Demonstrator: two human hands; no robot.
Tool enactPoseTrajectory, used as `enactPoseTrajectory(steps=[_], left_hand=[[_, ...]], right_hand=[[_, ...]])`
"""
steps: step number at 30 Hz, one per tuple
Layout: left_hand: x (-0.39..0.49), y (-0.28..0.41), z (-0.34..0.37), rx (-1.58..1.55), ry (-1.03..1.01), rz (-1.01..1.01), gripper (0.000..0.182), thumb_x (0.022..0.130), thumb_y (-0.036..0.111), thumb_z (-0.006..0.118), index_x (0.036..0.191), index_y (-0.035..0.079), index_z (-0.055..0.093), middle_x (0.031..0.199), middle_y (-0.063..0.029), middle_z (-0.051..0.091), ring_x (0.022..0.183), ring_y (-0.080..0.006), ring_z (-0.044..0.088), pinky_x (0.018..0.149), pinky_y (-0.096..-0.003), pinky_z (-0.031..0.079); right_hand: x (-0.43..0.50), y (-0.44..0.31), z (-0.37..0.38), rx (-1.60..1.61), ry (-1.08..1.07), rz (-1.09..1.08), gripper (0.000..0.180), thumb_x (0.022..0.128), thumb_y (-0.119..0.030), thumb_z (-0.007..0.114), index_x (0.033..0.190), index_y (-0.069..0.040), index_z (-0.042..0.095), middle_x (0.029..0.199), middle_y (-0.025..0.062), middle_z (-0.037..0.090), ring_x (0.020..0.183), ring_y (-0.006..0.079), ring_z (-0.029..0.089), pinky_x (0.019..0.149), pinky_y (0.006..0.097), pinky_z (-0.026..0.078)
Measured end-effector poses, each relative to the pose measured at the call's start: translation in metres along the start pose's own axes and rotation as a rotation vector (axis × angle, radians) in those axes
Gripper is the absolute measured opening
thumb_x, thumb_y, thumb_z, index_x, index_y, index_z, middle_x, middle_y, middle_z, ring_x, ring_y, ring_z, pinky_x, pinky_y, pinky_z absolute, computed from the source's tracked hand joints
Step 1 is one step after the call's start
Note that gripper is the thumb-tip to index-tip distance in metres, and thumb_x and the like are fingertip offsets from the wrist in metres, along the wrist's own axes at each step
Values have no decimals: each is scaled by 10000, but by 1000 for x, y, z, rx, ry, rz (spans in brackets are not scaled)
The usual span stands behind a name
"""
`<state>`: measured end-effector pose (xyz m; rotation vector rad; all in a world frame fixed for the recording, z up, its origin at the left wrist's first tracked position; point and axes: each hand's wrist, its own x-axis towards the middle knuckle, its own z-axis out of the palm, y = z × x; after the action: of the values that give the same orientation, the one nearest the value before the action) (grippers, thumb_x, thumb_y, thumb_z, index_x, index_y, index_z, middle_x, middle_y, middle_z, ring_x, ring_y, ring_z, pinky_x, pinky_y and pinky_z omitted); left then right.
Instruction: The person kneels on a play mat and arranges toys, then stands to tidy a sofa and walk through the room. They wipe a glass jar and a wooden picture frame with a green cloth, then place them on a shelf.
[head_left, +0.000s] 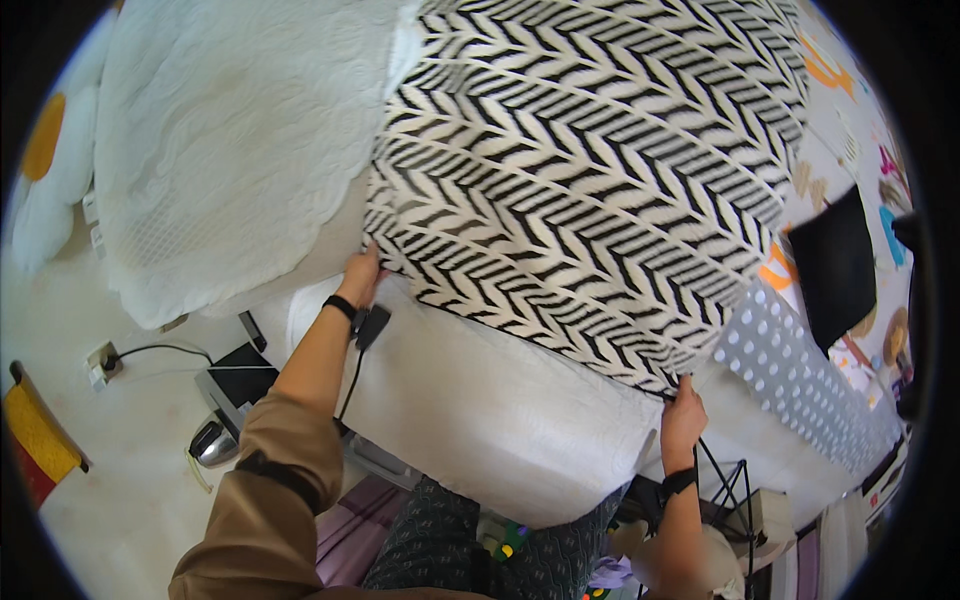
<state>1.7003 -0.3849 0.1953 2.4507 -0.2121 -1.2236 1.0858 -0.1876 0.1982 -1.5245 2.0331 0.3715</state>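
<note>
A cloth with a black and cream chevron pattern (570, 180) lies spread over a surface draped in a pale cover (487, 390). My left hand (362, 276) grips its near left corner, the fingers partly hidden. At its near right corner, my right hand (683, 418) pinches the dark edge. Between my hands the cloth's near edge runs slanting, lower on the right. The pale cover hangs down in front of my legs. Both wrists wear black bands, and a black device hangs at the left one.
A white quilted pad (240, 150) lies at the upper left. Below it are a wall socket (103, 364) with a cable and a metal kettle (215, 442). To the right are a polka-dot grey cloth (802, 375), a black panel (836, 270) and a black wire frame (731, 480).
</note>
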Motion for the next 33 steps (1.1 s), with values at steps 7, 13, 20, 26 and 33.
enactPoseTrajectory(steps=[7, 13, 20, 26, 33], left_hand=[[99, -30, -12, 422, 171, 202, 573, 1088, 417, 509, 1373, -74, 592, 1260, -303, 672, 1128, -397, 672, 886, -461, 579], [52, -7, -35, 1355, 331, 209, 370, 1025, 180, 483, 1252, 4, 716, 1257, -236, 727, 1177, -403, 696, 997, -488, 549], [92, -12, -21, 1526, 269, 379, 353, 1012, 183, 496, 1241, -4, 688, 1286, -248, 705, 1168, -421, 692, 1006, -493, 546], [78, -34, -38, 1378, -9, 603, 364, 898, 125, 573, 1189, -60, 687, 1250, -326, 675, 1129, -477, 656, 1001, -557, 507], [44, -27, 4, 544, 129, 559, 526, 916, 237, 505, 1291, -121, 590, 1225, -314, 658, 1067, -390, 652, 996, -433, 498]], right_hand=[[7, -4, 2, -9, -7, -6, 318, 923, -64, 603, 1229, -28, 524, 802, 211, 699, 760, 445, 687, 656, 542, 529], [-4, -5, 5, -7, 0, -45, 251, 972, -65, 541, 1209, 8, 502, 741, 202, 680, 677, 425, 688, 591, 516, 528], [-7, 6, 23, 60, -99, -66, 316, 911, -51, 579, 1203, 35, 496, 775, 175, 671, 725, 386, 686, 616, 470, 526], [-6, 0, 20, 22, -75, -30, 357, 930, -64, 562, 1260, 51, 491, 732, 155, 666, 663, 388, 685, 600, 482, 537], [-7, -1, 20, 102, 5, -98, 470, 968, -240, 598, 1306, 54, 455, 733, 205, 700, 674, 427, 692, 575, 513, 510]])
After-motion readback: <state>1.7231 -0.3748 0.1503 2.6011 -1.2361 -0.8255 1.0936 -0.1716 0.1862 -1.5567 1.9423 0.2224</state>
